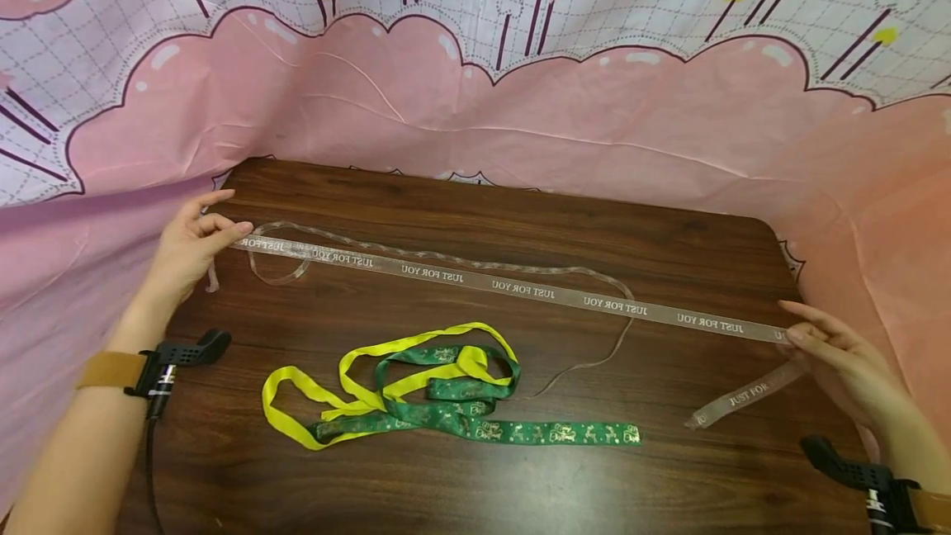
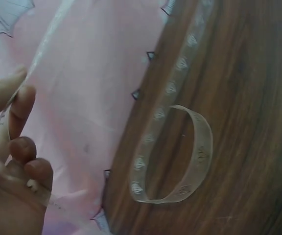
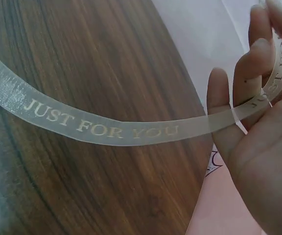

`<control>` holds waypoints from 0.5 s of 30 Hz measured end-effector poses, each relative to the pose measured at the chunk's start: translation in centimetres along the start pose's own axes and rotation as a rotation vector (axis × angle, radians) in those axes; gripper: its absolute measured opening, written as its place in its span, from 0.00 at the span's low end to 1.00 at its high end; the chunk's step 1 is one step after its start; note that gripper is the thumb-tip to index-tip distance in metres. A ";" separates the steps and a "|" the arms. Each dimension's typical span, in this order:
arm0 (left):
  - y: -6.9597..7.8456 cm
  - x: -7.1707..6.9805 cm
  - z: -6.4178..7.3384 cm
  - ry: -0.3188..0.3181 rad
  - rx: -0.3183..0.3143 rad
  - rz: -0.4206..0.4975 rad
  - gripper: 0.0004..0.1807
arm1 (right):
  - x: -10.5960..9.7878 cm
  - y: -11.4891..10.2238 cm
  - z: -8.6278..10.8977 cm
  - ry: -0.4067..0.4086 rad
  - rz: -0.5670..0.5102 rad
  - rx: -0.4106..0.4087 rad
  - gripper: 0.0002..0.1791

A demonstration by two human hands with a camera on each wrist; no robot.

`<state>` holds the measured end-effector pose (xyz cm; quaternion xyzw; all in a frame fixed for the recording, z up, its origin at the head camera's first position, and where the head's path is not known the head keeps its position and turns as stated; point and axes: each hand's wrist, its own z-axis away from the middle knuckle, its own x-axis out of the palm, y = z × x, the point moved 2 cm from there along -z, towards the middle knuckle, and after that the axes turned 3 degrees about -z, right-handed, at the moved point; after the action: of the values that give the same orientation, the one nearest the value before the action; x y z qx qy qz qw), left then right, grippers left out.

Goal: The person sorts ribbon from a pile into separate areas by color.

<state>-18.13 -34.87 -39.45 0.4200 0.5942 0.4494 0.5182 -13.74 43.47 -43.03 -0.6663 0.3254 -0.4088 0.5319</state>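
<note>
A sheer white ribbon [image 1: 520, 289] printed JUST FOR YOU is stretched taut across the head view, its lettering mirrored. My left hand [image 1: 195, 248] pinches it at the left between thumb and forefinger. At the right, my right hand [image 1: 843, 353] pinches the other stretch. Past the right fingers a loose tail [image 1: 746, 395] hangs down over the table; in the right wrist view this ribbon [image 3: 126, 133] curves across the palm. A short end [image 1: 212, 277] dangles below the left hand. Beneath the taut stretch lies another sheer ribbon [image 2: 199, 152], looped at the left end.
On the dark wooden table [image 1: 565, 485] a yellow ribbon [image 1: 290, 419] and a green ribbon [image 1: 550, 433] with gold print lie loosely tangled, nearer to me. A pink patterned cloth [image 1: 475, 139] hangs around the back and sides. A black cable [image 1: 151, 469] runs from the left wrist camera.
</note>
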 end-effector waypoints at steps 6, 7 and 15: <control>-1.0 1.1 -1.8 0.023 -0.053 -0.238 0.30 | -0.9 0.8 -1.8 -0.017 -0.020 -0.014 0.28; -1.5 1.0 -2.2 0.026 -0.052 -0.249 0.31 | -1.1 0.9 -2.1 -0.008 -0.017 -0.012 0.28; -5.4 1.1 -4.6 0.045 -0.046 -0.378 0.35 | -2.2 1.6 -3.7 0.055 -0.061 -0.005 0.26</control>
<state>-22.99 -35.60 -44.68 0.2789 0.6635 0.3667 0.5895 -18.03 43.42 -44.63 -0.6657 0.3205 -0.4421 0.5087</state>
